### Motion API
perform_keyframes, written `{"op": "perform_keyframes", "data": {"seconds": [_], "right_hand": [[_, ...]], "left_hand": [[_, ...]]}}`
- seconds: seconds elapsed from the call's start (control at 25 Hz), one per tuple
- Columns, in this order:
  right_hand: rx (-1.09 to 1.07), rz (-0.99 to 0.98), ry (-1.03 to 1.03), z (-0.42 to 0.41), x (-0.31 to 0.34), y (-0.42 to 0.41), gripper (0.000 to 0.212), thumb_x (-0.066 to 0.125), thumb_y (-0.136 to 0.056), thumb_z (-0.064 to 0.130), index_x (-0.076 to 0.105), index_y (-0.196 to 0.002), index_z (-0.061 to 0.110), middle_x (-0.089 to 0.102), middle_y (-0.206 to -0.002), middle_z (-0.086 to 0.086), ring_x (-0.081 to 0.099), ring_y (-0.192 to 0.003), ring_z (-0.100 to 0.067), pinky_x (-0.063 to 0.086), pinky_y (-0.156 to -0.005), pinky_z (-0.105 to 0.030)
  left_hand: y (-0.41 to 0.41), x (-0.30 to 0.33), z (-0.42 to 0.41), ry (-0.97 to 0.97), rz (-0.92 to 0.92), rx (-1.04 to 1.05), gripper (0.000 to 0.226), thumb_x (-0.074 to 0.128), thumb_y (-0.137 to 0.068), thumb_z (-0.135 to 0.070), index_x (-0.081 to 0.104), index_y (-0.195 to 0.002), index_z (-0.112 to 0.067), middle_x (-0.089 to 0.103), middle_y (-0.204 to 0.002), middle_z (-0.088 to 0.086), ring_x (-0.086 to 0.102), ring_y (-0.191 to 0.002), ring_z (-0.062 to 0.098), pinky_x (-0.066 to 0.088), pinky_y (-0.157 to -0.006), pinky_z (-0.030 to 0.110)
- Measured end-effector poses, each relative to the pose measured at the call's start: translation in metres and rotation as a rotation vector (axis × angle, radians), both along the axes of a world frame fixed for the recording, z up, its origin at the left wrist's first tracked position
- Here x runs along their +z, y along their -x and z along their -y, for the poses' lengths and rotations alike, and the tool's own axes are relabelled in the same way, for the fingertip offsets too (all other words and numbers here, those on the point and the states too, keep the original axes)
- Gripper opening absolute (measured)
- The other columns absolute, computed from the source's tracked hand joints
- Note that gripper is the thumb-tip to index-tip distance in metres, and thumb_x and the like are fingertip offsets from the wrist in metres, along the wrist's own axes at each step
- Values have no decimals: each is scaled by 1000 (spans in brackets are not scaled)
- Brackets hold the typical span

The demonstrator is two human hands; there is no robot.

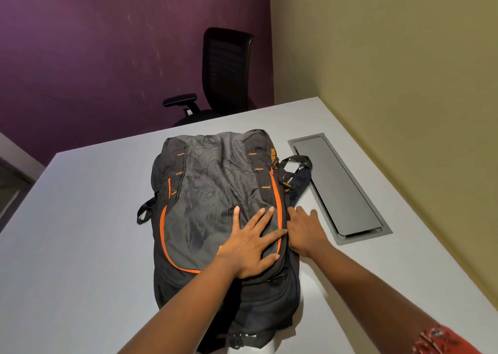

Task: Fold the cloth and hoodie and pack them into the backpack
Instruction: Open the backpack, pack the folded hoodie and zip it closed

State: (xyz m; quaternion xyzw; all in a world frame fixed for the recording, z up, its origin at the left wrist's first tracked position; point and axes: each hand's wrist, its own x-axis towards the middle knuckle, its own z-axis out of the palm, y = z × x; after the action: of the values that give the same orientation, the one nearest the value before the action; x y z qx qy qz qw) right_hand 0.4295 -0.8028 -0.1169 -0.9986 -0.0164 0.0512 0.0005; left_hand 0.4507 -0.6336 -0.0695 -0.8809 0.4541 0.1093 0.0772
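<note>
A full grey and black backpack [213,192] with orange zips lies flat on the white table [80,232], front panel up. My left hand [250,246] presses flat on the lower right of the front panel, fingers spread and straight. My right hand [304,229] is at the backpack's right side, next to the orange zip; its fingertips are tucked against the fabric and hidden, so I cannot tell if they pinch anything. No cloth or hoodie is in sight.
A grey cable hatch [342,189] is set into the table to the right of the backpack. A black office chair [223,73] stands beyond the far edge, against a purple wall. A yellow wall runs along the right.
</note>
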Motion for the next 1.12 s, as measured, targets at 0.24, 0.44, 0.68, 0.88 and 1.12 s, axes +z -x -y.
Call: {"op": "perform_keyframes", "data": {"seconds": [0.24,0.44,0.68,0.88,1.12], "right_hand": [[215,-249,-46,23,11,-11,37,55,-88,30,55,-124,20,39,-124,-10,39,-117,-27,42,-87,-37],[177,-448,-569,26,16,14,39,54,-80,7,63,-117,16,41,-104,1,45,-106,-18,36,-93,-11],[138,-480,-709,31,44,23,23,68,-79,5,69,-99,14,39,-83,13,42,-76,-4,37,-74,-13],[-54,-196,-1003,19,28,45,39,72,-71,2,61,-83,37,53,-74,8,52,-68,-14,47,-74,-28],[-171,143,-798,-32,13,91,39,75,-62,56,59,-64,20,54,-53,12,48,-52,-2,34,-56,-9]], "left_hand": [[-5,-4,-1,-21,-26,5,83,-7,-69,-67,3,-147,-41,-22,-155,1,-19,-144,17,-19,-104,65],[-6,-4,6,-52,-34,15,89,-8,-63,-66,7,-148,-40,-22,-155,3,-19,-144,19,-19,-104,66],[-7,-5,8,-109,11,37,64,7,-89,-65,4,-148,-40,-25,-155,4,-21,-143,20,-21,-100,66],[-8,-11,-1,19,-43,6,92,-34,-59,-69,-17,-143,-36,-23,-155,-2,-24,-141,11,-32,-99,55],[-7,-19,-20,278,-121,-7,89,-25,-72,-72,-7,-145,-24,-8,-153,-14,-15,-142,5,-31,-107,32]]}}
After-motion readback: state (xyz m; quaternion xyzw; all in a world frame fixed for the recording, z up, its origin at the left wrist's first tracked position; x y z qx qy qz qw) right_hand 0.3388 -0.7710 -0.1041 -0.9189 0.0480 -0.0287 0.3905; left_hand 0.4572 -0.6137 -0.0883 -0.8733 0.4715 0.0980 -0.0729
